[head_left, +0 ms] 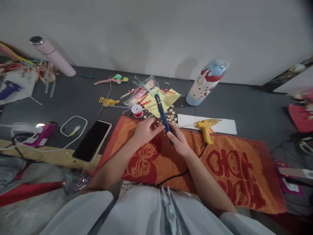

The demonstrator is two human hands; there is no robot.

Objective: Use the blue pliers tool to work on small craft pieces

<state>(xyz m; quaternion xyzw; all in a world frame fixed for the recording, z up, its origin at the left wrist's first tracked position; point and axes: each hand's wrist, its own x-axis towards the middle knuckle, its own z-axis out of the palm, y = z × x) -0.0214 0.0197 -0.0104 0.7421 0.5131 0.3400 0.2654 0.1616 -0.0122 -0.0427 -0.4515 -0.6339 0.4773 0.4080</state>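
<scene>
The right hand (178, 138) wraps its fingers and thumb around the lower part of a dark blue tool (163, 116), which stands at a slant above the near edge of the loose wooden bits (171, 116). The left hand (149, 129) is half curled, its thumb at the tool's side; whether it pinches anything cannot be told. A pale stick (150, 106) crosses near the tool's upper end, though contact is unclear. If the tool slips in the right hand's grasp, it could strike the left thumb or scatter the bits. The black cord (174, 178) of the yellow glue gun (206, 127) runs over the orange towel (227, 176) by the right forearm; a sweep of that arm could snag it and drag the gun off its white board (228, 125), with a burn risk should it be hot
</scene>
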